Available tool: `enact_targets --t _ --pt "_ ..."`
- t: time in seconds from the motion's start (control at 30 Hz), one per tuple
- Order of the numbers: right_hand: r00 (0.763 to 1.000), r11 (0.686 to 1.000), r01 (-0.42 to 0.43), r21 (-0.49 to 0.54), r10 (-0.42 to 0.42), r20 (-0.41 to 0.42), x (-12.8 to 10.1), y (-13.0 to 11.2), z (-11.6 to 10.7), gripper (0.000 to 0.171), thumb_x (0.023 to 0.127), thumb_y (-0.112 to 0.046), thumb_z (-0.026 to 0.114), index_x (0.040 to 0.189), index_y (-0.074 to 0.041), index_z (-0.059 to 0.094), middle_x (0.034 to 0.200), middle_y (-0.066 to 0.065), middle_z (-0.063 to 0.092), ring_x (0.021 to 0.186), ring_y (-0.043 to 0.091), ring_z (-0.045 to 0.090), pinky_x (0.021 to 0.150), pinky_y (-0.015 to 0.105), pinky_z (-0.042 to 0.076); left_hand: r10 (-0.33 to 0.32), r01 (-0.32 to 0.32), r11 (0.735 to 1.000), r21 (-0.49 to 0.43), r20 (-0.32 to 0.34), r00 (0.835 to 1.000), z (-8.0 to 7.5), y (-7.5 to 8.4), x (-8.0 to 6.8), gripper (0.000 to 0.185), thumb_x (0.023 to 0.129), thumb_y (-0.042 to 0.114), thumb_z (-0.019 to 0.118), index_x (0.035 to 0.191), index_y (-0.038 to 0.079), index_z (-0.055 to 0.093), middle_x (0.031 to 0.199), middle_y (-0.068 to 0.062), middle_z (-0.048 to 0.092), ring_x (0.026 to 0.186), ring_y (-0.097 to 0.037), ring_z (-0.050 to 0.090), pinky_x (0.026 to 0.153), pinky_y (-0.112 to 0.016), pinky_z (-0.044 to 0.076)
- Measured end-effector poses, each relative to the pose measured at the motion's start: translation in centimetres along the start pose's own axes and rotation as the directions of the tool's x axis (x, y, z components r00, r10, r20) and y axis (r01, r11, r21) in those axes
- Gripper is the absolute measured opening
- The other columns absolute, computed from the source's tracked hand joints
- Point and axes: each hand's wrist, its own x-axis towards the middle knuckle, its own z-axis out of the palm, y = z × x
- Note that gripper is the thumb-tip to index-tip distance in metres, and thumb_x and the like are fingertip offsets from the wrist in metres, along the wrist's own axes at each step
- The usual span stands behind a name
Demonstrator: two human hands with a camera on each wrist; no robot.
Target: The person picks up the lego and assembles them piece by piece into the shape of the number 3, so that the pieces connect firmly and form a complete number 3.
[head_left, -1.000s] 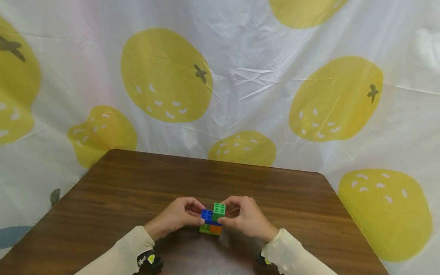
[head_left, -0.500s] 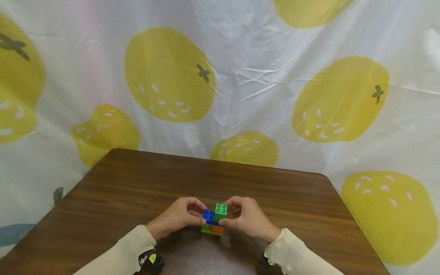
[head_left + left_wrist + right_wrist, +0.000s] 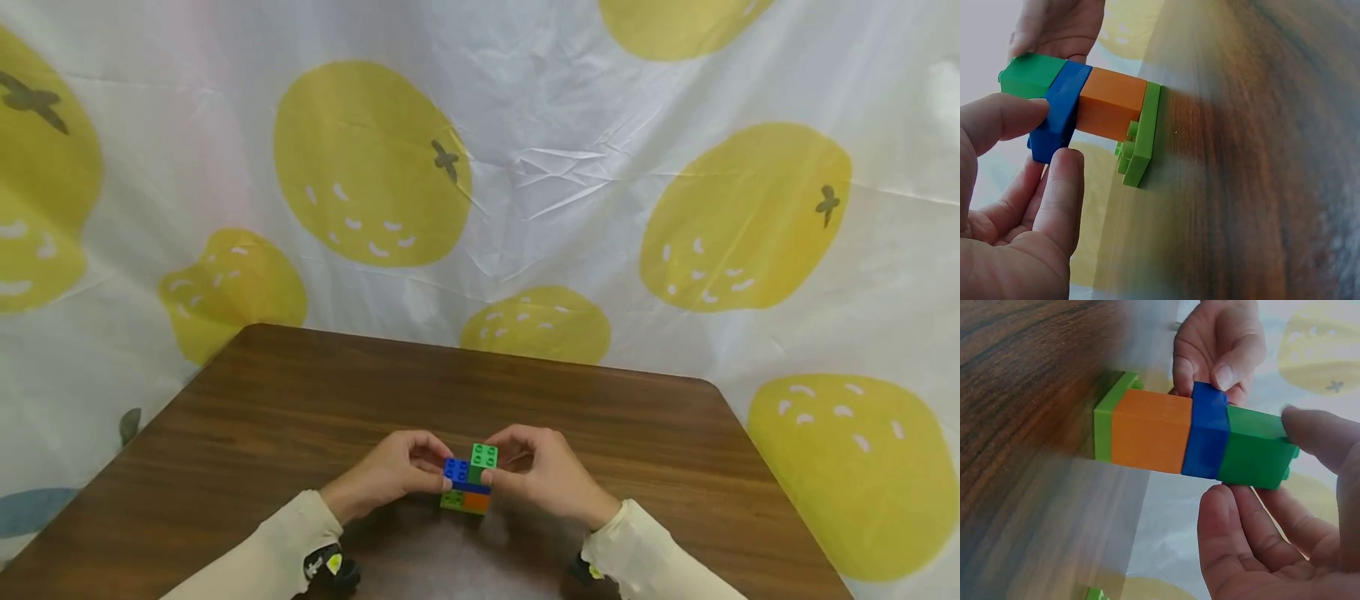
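Note:
A small brick stack stands on the brown table (image 3: 300,400) near its front edge. From the bottom it has a lime plate (image 3: 1141,137), an orange brick (image 3: 1150,431), a blue brick (image 3: 454,470) and a green brick (image 3: 482,457) on top. My left hand (image 3: 438,472) pinches the blue brick (image 3: 1060,119) between thumb and forefinger from the left. My right hand (image 3: 497,468) holds the green brick (image 3: 1254,450) from the right, thumb below and fingers (image 3: 1316,434) above in the right wrist view. The lime plate rests on the wood.
A white cloth printed with big yellow fruit (image 3: 371,167) hangs close behind and around the table. The table's far edge (image 3: 465,350) and rounded right corner (image 3: 705,387) show. Cream sleeves (image 3: 277,550) and dark wrist straps (image 3: 330,568) sit at the near edge.
My right thumb has slid a little lower on the front of the green brick. The stack and my left hand stay where they were.

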Motion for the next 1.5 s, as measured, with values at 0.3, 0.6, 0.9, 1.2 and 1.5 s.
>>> enact_targets --t 0.3,0.6,0.9,1.2,1.5 --pt "0.996 0.999 -0.029 0.02 0.031 -0.079 -0.1 -0.2 -1.2 0.023 0.098 -0.028 0.077 0.117 -0.016 0.076 0.11 0.003 0.078 0.1 0.017 0.072 0.088 0.033 0.061 -0.007 0.007 1.0 0.013 -0.016 1.0 -0.1 0.2 0.1 0.038 0.084 0.006 0.086 0.115 -0.004 0.067 0.109 -0.012 0.075 0.098 -0.021 0.074 0.086 -0.035 0.063" --pt "0.994 0.999 -0.032 0.024 0.034 -0.103 -0.6 0.1 -2.0 0.022 0.098 -0.029 0.078 0.117 -0.018 0.075 0.116 0.007 0.078 0.101 0.014 0.072 0.089 0.034 0.062 -0.02 0.02 1.0 -0.004 -0.006 1.0 0.1 -0.1 0.2 0.038 0.084 0.006 0.086 0.116 -0.004 0.067 0.107 -0.011 0.076 0.096 -0.02 0.074 0.085 -0.033 0.063" --pt "0.986 1.0 -0.005 -0.02 0.001 -0.169 0.3 1.8 -3.3 0.023 0.095 -0.023 0.08 0.115 -0.014 0.076 0.111 0.012 0.079 0.095 0.016 0.075 0.082 0.031 0.063 -0.013 0.013 1.0 -0.011 -0.001 1.0 0.1 0.0 0.1 0.038 0.084 0.004 0.085 0.116 -0.004 0.065 0.108 -0.013 0.075 0.096 -0.019 0.073 0.084 -0.032 0.062" --pt "0.974 0.997 -0.068 -0.041 0.057 -0.219 0.9 4.2 -5.0 0.027 0.096 -0.026 0.08 0.12 -0.015 0.075 0.115 0.01 0.078 0.097 0.02 0.074 0.082 0.027 0.06 -0.02 0.02 0.999 -0.035 0.002 1.0 0.2 0.0 -0.1 0.039 0.085 0.002 0.085 0.117 -0.004 0.064 0.111 -0.014 0.073 0.098 -0.019 0.073 0.085 -0.033 0.062" --pt "0.971 0.993 -0.102 -0.053 0.088 -0.223 1.2 5.8 -5.9 0.034 0.097 -0.027 0.079 0.126 -0.012 0.071 0.118 0.011 0.077 0.101 0.02 0.073 0.084 0.028 0.06 -0.021 0.022 0.998 -0.051 0.007 1.0 0.1 0.0 -0.1 0.04 0.086 0.004 0.084 0.119 -0.004 0.064 0.114 -0.015 0.073 0.1 -0.02 0.073 0.087 -0.033 0.062"
